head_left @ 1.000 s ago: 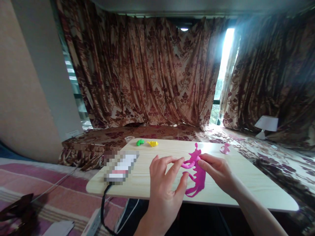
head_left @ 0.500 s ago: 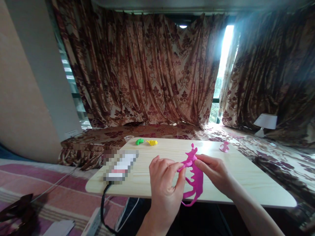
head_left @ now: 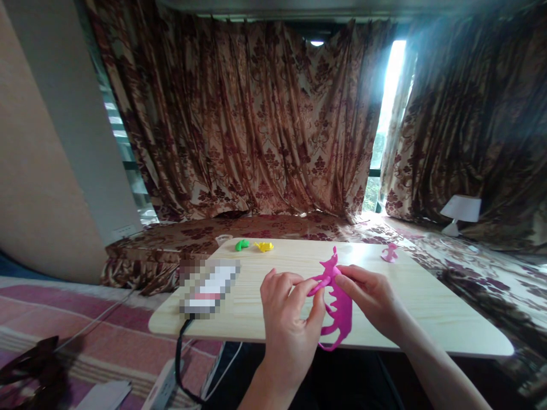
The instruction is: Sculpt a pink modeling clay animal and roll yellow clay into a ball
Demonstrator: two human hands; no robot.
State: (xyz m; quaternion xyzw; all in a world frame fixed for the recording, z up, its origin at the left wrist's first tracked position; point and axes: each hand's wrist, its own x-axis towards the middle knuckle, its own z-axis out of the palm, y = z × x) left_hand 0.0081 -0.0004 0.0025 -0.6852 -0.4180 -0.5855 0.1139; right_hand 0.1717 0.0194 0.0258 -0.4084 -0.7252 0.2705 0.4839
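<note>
While both hands pinch the magenta figure above the table, the right hand should steady its body, and the left hand should press the arm gently (thin parts may bend).
</note>
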